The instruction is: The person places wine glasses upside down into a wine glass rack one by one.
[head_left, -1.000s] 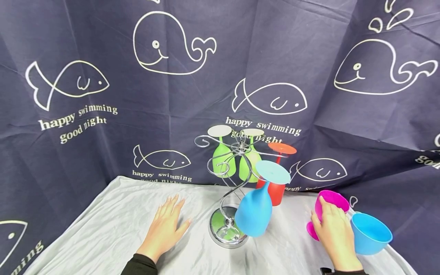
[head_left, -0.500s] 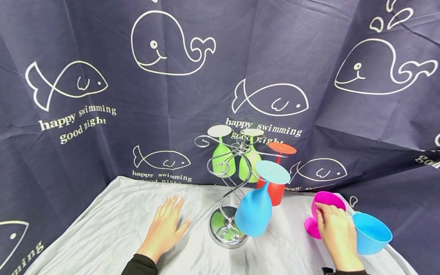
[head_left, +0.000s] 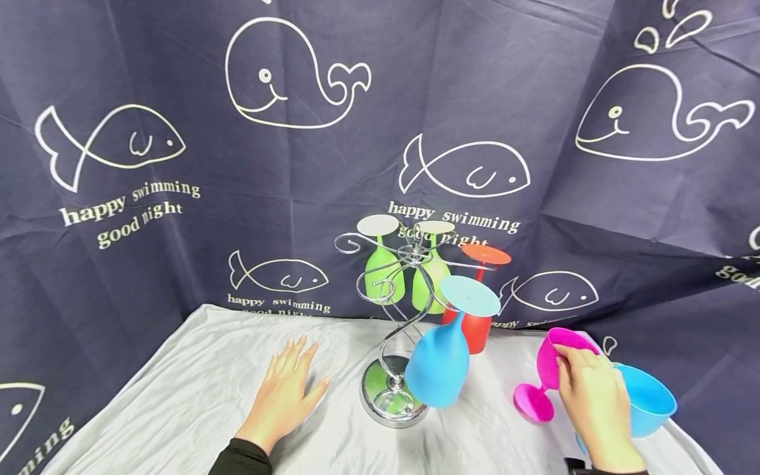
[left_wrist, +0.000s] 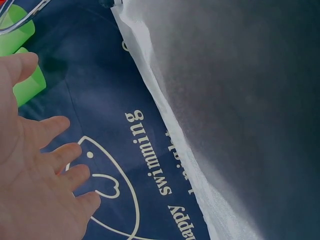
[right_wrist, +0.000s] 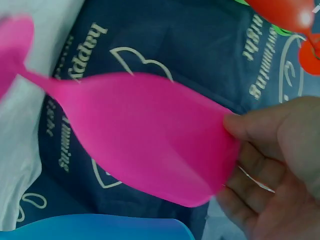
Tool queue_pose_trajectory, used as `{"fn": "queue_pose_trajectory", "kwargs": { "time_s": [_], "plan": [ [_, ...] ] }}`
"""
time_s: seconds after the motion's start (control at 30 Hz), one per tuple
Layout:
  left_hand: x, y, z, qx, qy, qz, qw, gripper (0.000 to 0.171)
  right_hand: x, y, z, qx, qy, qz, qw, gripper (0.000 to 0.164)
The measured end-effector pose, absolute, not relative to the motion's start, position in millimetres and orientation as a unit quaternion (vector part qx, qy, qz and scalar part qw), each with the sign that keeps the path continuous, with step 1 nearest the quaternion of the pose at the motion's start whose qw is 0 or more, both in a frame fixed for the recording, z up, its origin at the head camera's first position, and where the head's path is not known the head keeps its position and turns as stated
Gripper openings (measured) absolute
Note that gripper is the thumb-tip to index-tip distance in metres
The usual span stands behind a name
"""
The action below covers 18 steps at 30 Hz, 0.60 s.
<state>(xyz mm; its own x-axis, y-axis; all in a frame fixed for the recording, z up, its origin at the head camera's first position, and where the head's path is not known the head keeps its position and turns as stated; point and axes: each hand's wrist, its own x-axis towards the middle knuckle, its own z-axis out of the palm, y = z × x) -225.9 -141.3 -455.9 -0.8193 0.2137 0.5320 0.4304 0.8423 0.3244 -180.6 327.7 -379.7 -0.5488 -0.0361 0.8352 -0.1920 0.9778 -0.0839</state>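
Note:
My right hand (head_left: pixel 596 402) pinches the rim of a pink plastic wine glass (head_left: pixel 547 363) at the table's right side, thumb on one side and fingers on the other. The glass leans, its foot toward the near left; in the right wrist view its bowl (right_wrist: pixel 150 135) fills the middle. My left hand (head_left: pixel 285 392) rests palm down on the white cloth, fingers spread, holding nothing. Between the hands stands a chrome glass rack (head_left: pixel 392 421). Upside down on it hang a blue wine glass (head_left: pixel 439 366), a red one (head_left: pixel 477 333) and two green ones (head_left: pixel 384 280).
A blue glass (head_left: pixel 653 402) stands just right of my right hand, which partly covers it. White cloth (head_left: pixel 237 349) covers the table. Behind it hangs a dark blue curtain (head_left: pixel 332 171) printed with whales and fish. The rack's curled wire arms stick out on its left.
My right hand has shifted right and toward me, from over the pink glass's bowl to its rim. The glass has tilted, its foot swinging nearer and left. The left hand has stayed put.

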Motion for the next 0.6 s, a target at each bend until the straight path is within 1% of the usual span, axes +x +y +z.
{"fn": "queue_pose_trajectory", "kwargs": {
  "time_s": [0.23, 0.37, 0.6],
  "plan": [
    [-225.9, -141.8, -456.6, -0.172, -0.93, -0.221, 0.24, 0.066, -168.4, 324.4, -371.2, 0.072, -0.906, 0.14, 0.394, 0.021],
    [-226.1, -142.2, -457.0, -0.173, -0.929, -0.221, 0.242, 0.066, -164.8, 321.7, -367.8, 0.082, -0.915, 0.165, 0.36, 0.018],
    [-225.6, -142.7, -457.9, -0.169, -0.929, -0.226, 0.239, 0.065, -161.5, 319.4, -362.3, 0.07, -0.927, 0.215, 0.298, 0.012]
  ]
}}
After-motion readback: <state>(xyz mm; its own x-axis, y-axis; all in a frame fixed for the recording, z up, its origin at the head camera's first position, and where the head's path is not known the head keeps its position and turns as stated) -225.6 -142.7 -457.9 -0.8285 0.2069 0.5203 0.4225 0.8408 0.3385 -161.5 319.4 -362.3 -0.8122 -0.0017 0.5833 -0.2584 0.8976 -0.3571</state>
